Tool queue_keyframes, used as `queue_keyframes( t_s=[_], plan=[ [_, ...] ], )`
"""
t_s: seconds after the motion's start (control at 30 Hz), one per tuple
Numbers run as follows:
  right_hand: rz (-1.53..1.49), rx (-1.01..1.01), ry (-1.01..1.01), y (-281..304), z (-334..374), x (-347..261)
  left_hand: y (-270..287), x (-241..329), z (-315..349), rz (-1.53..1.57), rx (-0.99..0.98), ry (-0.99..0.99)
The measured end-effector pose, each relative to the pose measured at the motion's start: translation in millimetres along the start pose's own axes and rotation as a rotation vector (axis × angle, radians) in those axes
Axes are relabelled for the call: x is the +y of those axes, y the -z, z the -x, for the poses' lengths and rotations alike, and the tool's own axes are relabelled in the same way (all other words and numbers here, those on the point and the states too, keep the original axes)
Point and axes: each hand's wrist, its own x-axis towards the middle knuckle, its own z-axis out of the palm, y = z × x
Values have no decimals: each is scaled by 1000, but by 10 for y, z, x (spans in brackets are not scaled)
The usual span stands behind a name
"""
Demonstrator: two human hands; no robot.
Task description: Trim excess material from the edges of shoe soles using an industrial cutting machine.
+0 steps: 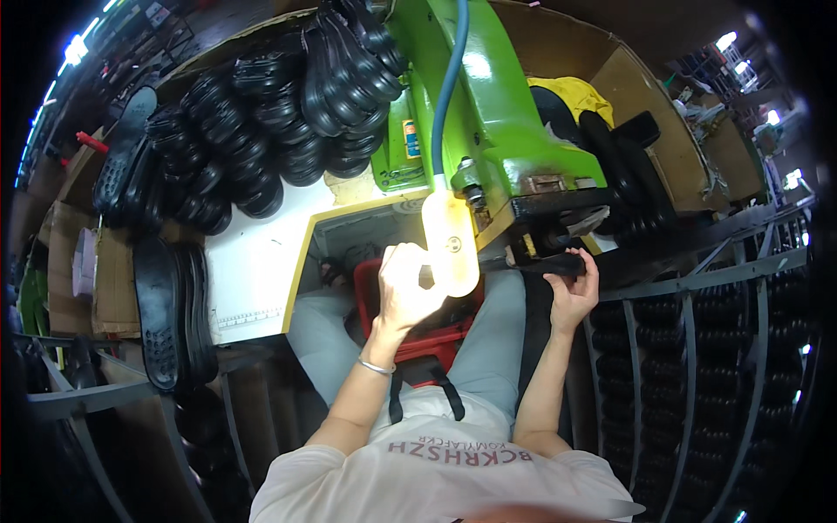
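Observation:
A bright lamp head (451, 248) on a blue flexible neck hangs in front of a green machine (497, 96). My left hand (405, 288) is right beside the lamp, fingers curled in; glare and the lamp hide what they hold, if anything. A black shoe sole (558, 264) lies crosswise under the machine's working head (545, 222). My right hand (575, 292) grips its right end between thumb and fingers. The sole's left part disappears behind the lamp.
Stacks of black soles (261, 122) cover the white, yellow-edged tabletop (253, 279) at left. More soles (179, 314) stand at its left edge. A cardboard box (654, 105) with a yellow cloth (580, 96) stands behind right. Metal racks (697, 288) hold soles at right.

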Motion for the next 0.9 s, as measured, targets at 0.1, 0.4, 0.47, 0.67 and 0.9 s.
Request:
queue_keyframes(
  t_s=[0.1, 0.4, 0.47, 0.67, 0.9],
  plan=[
    [-28, 2, -26, 75, -46, 25, -95, 79, -75, -40, 3, 2],
    [11, -142, 56, -405, 63, -116, 463, -91, 138, 1, -16, 285],
    [23, -130, 55, -509, 129, -99, 593, -122, 195, 13, -19, 346],
    [83, -213, 119, -862, 320, -142, 931, -429, 603, 164, -6, 496],
    [314, -257, 490, -1006, 307, -288, 775, -645, 864, -1, -129, 478]
  ],
)
